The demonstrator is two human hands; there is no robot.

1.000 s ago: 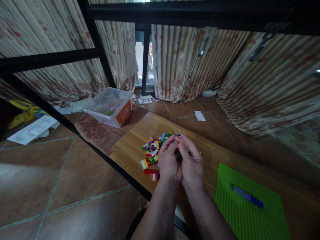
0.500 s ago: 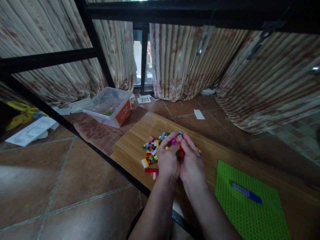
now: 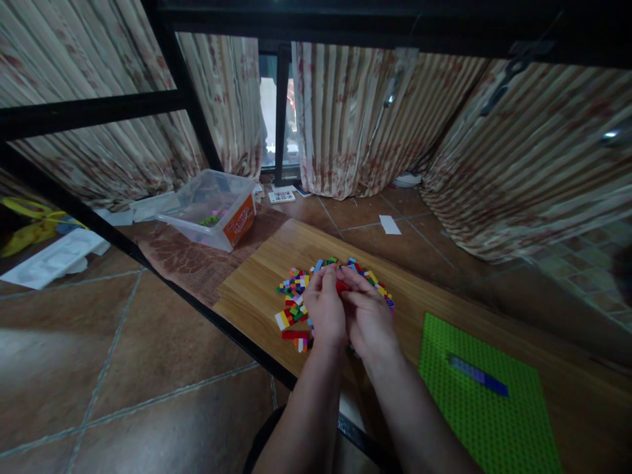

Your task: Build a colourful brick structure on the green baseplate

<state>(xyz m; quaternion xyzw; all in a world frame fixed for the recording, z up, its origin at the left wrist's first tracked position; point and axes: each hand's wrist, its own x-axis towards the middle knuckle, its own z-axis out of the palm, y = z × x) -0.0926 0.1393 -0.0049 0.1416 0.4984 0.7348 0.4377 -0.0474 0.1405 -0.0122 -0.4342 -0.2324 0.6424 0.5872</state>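
Wooden board [image 3: 251, 293]: a pale, grained top. It carries everything I am working with.
Left hand [image 3: 326, 311]: raised just over the board with the fingers curled in tight. The thumb and forefinger tips are pinched on a red brick [image 3: 342, 287].
Right hand [image 3: 369, 317]: pressed up against my left hand, fingers bent and closed on the same red brick from the other side. Most of the brick is hidden between my fingertips, so I cannot tell its shape.
Pile of bricks [image 3: 295, 304]: loose small pieces in many colours, spread on the board under and around my hands. Most lie to the left of them.
Green plate [image 3: 474, 421]: a flat, studded plate on the board to my right, well apart from the pile. A blue strip [image 3: 478, 376] lies across it.
Brown mat [image 3: 185, 257]: patterned, and touching the far left edge of the board.
Plastic tub [image 3: 212, 209]: clear with an orange label. It sits on the mat with a few pieces inside.
Floor [image 3: 99, 368]: reddish-brown tiles with pale joints. A white slip of paper [image 3: 390, 225] lies beyond the board.
Curtains [image 3: 345, 118]: striped and flowered, hanging to the floor along the far side.
Black frame [image 3: 99, 112]: dark metal bars that cross the view above and to the left.
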